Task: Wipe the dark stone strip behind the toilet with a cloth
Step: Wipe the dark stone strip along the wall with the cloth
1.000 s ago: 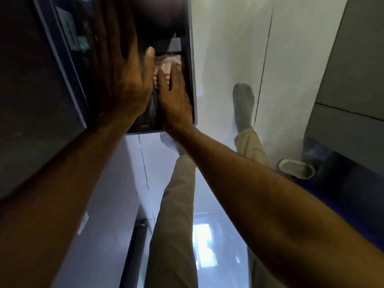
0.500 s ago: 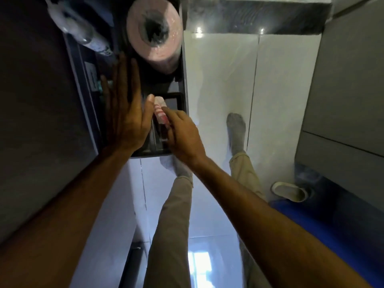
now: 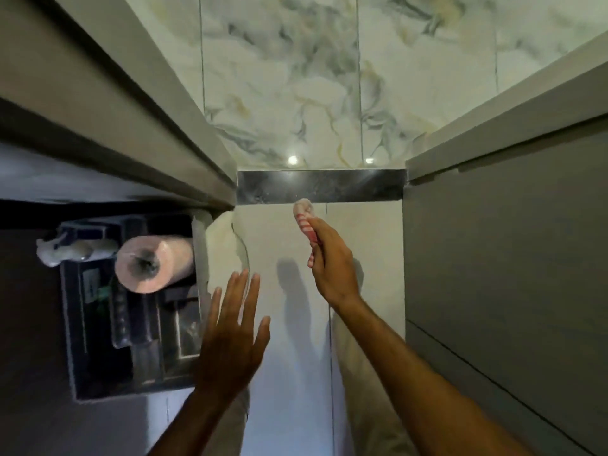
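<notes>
A dark polished stone strip (image 3: 345,186) runs across the middle of the view, between the marbled wall tiles above it and the pale floor tiles below it. My right hand (image 3: 332,258) is shut on a red-and-white striped cloth (image 3: 305,218), whose rolled tip reaches the strip's lower edge. My left hand (image 3: 232,337) is open with fingers spread, held over the pale floor beside the dark recessed shelf, touching nothing. No toilet shows in the frame.
A dark recessed shelf (image 3: 98,366) on the left holds a pink toilet-paper roll (image 3: 153,263) and a white bottle (image 3: 62,251). A grey cabinet (image 3: 500,274) lines the right side. A grey ledge (image 3: 108,103) slants across the upper left.
The view has tilted up from the shelf to the wall and strip. My right hand has drawn the striped cloth out of the shelf and carried it forward to the strip; my left hand has left the shelf.
</notes>
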`<move>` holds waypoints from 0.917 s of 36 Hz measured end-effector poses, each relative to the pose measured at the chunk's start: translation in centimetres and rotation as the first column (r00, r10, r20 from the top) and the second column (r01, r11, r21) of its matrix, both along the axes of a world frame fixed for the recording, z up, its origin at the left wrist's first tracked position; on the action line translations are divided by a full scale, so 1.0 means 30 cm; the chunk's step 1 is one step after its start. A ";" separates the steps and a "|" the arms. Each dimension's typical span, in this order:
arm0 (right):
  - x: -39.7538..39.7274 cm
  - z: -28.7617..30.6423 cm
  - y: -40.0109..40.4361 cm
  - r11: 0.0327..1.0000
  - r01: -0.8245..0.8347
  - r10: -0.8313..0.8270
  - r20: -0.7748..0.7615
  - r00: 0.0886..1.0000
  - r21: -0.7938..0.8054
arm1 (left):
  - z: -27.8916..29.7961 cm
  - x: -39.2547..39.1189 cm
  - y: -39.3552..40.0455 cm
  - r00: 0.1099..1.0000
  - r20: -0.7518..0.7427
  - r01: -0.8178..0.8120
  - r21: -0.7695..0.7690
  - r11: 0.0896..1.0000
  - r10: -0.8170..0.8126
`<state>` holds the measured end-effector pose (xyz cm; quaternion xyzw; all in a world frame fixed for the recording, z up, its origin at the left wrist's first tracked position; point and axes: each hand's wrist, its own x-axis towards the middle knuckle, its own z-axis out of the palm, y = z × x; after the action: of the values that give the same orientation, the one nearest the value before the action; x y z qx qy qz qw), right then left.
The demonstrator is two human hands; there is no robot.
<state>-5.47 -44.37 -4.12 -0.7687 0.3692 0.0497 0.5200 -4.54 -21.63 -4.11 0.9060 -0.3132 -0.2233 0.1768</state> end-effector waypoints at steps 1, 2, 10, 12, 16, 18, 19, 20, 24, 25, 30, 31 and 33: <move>0.001 -0.046 -0.051 0.998 0.024 -0.024 -0.008 1.000 0.054 | -0.030 -0.003 -0.059 0.998 -0.048 -0.026 0.037 0.999 0.028; 0.001 -0.092 -0.097 0.990 0.061 -0.058 -0.023 0.998 0.127 | -0.060 -0.007 -0.116 0.993 -0.102 -0.047 0.070 0.996 0.054; -0.066 -0.527 -0.377 0.977 0.118 -0.082 -0.194 0.978 0.180 | -0.457 -0.002 -0.475 0.868 -0.406 -0.191 0.256 0.948 0.285; -0.077 -0.631 -0.405 0.973 0.138 -0.097 -0.216 0.972 0.185 | -0.580 -0.001 -0.512 0.823 -0.419 -0.274 0.297 0.915 0.383; -0.089 -0.841 -0.401 0.992 0.117 -0.125 -0.225 0.966 -0.047 | -0.801 0.014 -0.546 0.847 -0.374 -0.254 0.341 0.905 0.378; -0.087 -0.953 -0.389 0.985 0.074 -0.111 -0.253 0.961 -0.154 | -0.921 0.033 -0.544 0.889 -0.334 -0.205 0.322 0.924 0.314; -0.080 -1.006 -0.386 0.986 0.085 -0.120 -0.267 0.956 -0.140 | -0.983 0.046 -0.541 0.909 -0.309 -0.183 0.312 0.932 0.281; -0.072 -1.055 -0.384 0.990 0.079 -0.109 -0.278 0.954 -0.116 | -1.046 0.061 -0.538 0.925 -0.284 -0.165 0.299 0.940 0.252; -0.054 -1.305 -0.362 0.981 -0.182 0.139 -0.403 0.905 -0.070 | -1.309 0.120 -0.503 0.973 -0.160 -0.115 0.295 0.949 0.168; -0.055 -1.363 -0.354 0.951 -0.292 0.212 -0.472 0.856 -0.102 | -1.374 0.133 -0.494 0.982 -0.127 -0.094 0.311 0.946 0.139; -0.057 -1.508 -0.325 0.840 -0.251 0.052 -0.390 0.919 -0.481 | -1.649 0.166 -0.462 1.000 0.004 -0.011 0.346 0.938 0.011; -0.050 -1.534 -0.337 0.809 -0.206 0.000 -0.350 0.937 -0.551 | -1.693 0.172 -0.459 0.999 0.036 -0.001 0.341 0.940 -0.012; -0.021 -1.603 -0.381 0.752 -0.131 -0.076 -0.283 0.956 -0.646 | -1.763 0.189 -0.442 0.993 0.100 0.032 0.319 0.947 -0.067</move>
<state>-6.11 -55.80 -52.21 -0.8915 0.4240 0.0369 0.1552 1.15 -34.89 -57.02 0.9253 -0.3051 -0.2251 0.0058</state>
